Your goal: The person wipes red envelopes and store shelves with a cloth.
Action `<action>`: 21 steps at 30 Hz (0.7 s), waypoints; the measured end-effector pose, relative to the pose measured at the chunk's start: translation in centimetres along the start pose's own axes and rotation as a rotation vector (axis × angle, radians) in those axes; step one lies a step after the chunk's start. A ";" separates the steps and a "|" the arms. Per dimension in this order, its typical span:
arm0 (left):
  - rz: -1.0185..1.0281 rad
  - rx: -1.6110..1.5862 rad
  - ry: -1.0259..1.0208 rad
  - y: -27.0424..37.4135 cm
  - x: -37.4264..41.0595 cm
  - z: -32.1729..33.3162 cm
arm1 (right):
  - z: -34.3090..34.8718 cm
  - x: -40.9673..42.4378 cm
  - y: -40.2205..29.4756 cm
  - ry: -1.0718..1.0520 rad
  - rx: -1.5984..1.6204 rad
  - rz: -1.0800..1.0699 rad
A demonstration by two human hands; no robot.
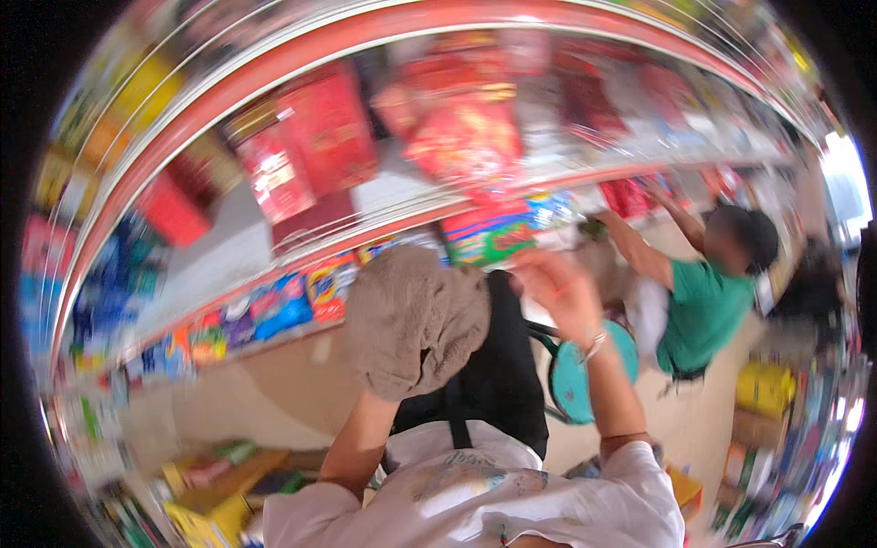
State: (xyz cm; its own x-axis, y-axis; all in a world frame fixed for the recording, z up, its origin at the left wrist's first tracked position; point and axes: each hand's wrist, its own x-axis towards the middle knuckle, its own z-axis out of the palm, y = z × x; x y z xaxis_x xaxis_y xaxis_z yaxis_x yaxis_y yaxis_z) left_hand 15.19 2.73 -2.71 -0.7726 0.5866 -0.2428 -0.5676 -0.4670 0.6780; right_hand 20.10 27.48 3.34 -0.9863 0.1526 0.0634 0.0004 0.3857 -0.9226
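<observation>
A bunched grey-brown cloth (414,325) covers my left hand, hiding its fingers; only the wrist and forearm show below. The cloth is held up in front of the lower shelf. My right hand (558,288), wearing a bracelet, is raised to the right of the cloth. Its fingers are blurred and apart, with nothing seen in them. Just beyond it on the lower shelf lies a green, blue and red packet (490,236). On the shelf above are a red box (329,130) and a shiny red and gold packet (466,140).
A person in a green shirt (709,312) reaches toward the shelf on my right. A teal round stool (593,373) stands below my right forearm. Colourful detergent bags (329,284) line the lower shelf. Yellow boxes (212,520) and other stocked goods lie behind me.
</observation>
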 end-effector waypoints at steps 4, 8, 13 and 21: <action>0.202 0.074 0.169 1.7 -2.5 -1.5 | -1.7 9.8 1.9 0.240 -0.099 -0.133; 0.316 0.154 0.267 2.6 -3.8 -2.1 | -2.3 20.2 7.4 0.188 -0.292 -0.334; 0.408 0.187 0.352 2.4 -4.6 -3.7 | 1.2 23.6 6.3 0.151 -0.776 -0.201; 0.425 0.255 0.272 2.9 -3.1 -3.7 | 1.7 23.4 7.2 0.366 -0.422 -0.214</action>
State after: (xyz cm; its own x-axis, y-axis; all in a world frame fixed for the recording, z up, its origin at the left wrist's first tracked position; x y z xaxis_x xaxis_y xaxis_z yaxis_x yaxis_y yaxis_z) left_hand 14.87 -2.91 -2.56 -0.9829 0.1743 -0.0588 -0.1298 -0.4303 0.8933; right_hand -3.29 32.30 -2.46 -0.8506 0.3063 0.4274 -0.0523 0.7595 -0.6484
